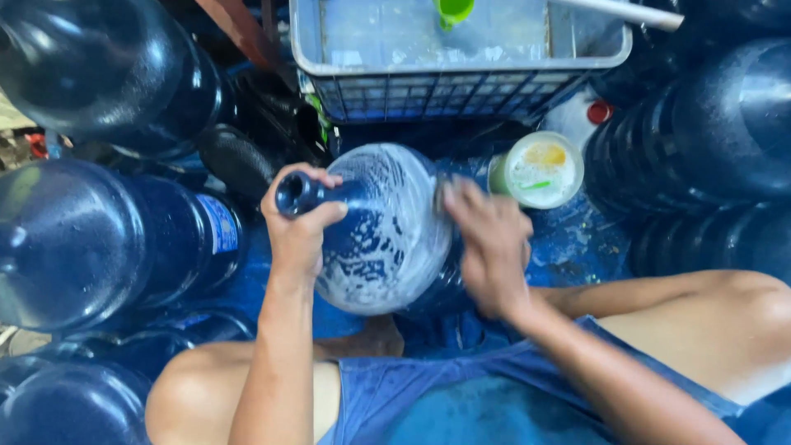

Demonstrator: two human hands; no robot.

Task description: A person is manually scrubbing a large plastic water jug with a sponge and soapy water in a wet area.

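Observation:
A large blue water jug (379, 239) lies on its side in front of me, its shoulder and body covered in white soap foam. My left hand (298, 222) is wrapped around the jug's neck, just behind the open mouth. My right hand (488, 247) presses against the foamy body on the right side; it is blurred, and whatever it may hold against the jug is hidden.
Several dark blue jugs crowd the left (82, 239) and right (725, 132). A grey plastic crate (461, 66) with water stands at the back. A small round tub of soapy water (540, 169) sits just right of the jug. My knees frame the lower view.

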